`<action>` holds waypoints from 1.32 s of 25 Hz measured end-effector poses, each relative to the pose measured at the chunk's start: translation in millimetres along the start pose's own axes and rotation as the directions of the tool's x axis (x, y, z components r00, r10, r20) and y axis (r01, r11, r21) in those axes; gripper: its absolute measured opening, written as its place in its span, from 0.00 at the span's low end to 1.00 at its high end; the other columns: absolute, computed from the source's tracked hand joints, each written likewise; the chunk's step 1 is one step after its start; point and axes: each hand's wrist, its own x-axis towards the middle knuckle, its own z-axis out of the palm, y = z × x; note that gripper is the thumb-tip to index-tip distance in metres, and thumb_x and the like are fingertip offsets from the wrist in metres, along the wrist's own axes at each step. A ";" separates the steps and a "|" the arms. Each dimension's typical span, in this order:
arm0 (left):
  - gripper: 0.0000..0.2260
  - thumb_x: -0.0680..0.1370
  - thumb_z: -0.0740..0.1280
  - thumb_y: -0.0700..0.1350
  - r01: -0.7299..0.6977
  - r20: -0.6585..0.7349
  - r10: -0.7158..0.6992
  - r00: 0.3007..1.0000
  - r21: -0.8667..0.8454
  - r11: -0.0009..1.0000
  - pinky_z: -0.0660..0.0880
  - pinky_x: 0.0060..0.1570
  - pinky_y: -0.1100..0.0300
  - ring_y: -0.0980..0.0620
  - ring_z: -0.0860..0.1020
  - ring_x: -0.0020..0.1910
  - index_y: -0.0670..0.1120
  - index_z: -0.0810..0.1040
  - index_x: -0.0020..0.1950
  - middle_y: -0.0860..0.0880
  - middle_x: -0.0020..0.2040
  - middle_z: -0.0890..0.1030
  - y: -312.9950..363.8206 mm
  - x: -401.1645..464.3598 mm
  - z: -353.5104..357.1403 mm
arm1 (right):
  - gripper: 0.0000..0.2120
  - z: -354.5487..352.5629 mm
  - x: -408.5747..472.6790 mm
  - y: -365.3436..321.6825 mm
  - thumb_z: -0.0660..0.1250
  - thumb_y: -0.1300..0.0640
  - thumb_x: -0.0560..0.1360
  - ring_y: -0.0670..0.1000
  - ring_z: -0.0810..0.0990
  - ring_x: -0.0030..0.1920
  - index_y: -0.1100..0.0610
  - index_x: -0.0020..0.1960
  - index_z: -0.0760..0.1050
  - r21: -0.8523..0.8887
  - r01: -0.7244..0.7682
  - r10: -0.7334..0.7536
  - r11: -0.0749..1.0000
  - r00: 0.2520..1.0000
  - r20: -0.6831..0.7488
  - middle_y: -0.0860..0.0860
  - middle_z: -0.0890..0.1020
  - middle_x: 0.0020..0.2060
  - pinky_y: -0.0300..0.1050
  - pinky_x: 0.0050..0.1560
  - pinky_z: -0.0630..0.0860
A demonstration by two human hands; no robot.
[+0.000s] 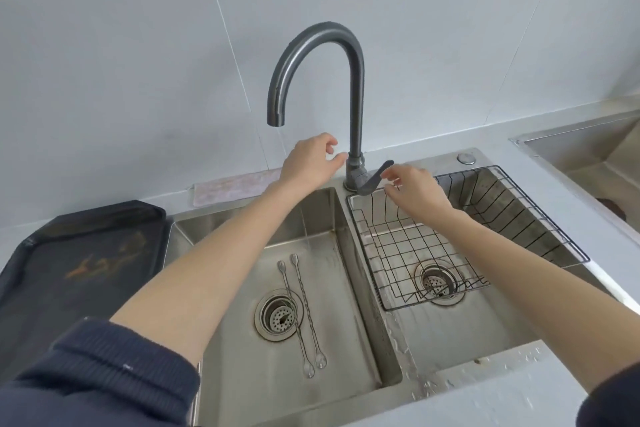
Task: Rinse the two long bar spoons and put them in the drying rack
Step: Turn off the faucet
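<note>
Two long bar spoons (304,317) lie side by side on the floor of the left sink basin (242,374), partly over its drain, forked ends away from me. A thin stream of water runs from the dark gooseneck faucet (353,80) into that basin. My left hand (310,163) hovers just left of the faucet's base, fingers loosely curled and holding nothing. My right hand (414,189) is by the tip of the faucet lever (375,177), fingers relaxed; contact with it is unclear. The black wire drying rack (519,218) sits in the right basin.
A dark tray (79,253) lies on the counter at the left. A pinkish cloth (235,187) lies along the wall behind the left basin. Another steel sink (588,149) is at the far right. The right basin's drain (438,282) shows through the rack.
</note>
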 end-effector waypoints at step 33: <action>0.13 0.77 0.63 0.49 0.094 -0.176 -0.149 0.973 -0.288 0.953 0.73 0.50 0.56 0.46 0.79 0.53 0.44 0.77 0.58 0.48 0.56 0.82 22.3 104.4 42.2 | 0.10 2.0 86.6 32.1 0.66 0.58 0.74 0.58 0.82 0.50 0.57 0.53 0.82 -0.042 0.067 -0.068 0.997 0.997 -0.029 0.58 0.86 0.48 0.50 0.53 0.78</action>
